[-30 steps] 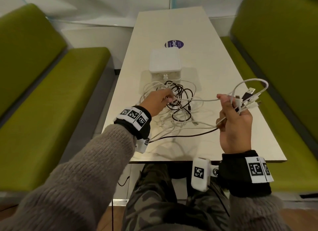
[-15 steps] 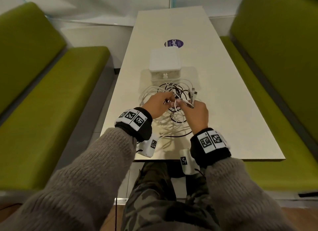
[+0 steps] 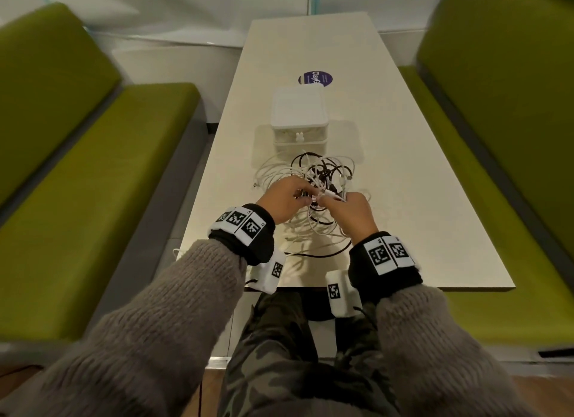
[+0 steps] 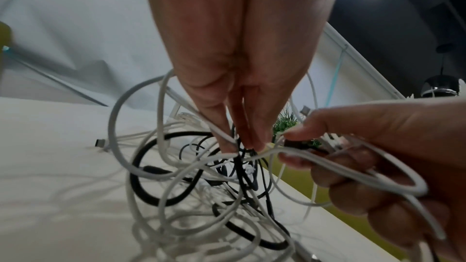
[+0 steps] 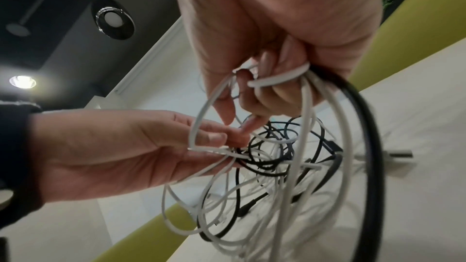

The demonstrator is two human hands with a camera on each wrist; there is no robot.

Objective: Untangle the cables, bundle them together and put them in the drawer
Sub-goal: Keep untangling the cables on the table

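A tangle of white and black cables (image 3: pixel 323 180) lies on the cream table (image 3: pixel 403 199), just in front of a small white drawer box (image 3: pixel 298 118). My left hand (image 3: pixel 284 199) pinches a white cable (image 4: pixel 227 138) at the heap's near edge. My right hand (image 3: pixel 349 211) meets it fingertip to fingertip and grips a bunch of looped white and black cables (image 5: pixel 327 119) in its curled fingers. In the left wrist view the right hand (image 4: pixel 378 156) holds white loops (image 4: pixel 393 174) beside my left fingertips. The drawers of the box look closed.
Green bench seats (image 3: pixel 93 199) run along both sides of the table. A purple round sticker (image 3: pixel 315 79) lies beyond the box. The table's near edge (image 3: pixel 372 289) is just under my wrists, with my knees below.
My right hand, which held cable ends out to the right a second ago, has swung left to meet the left hand over the heap. The left hand has barely moved.
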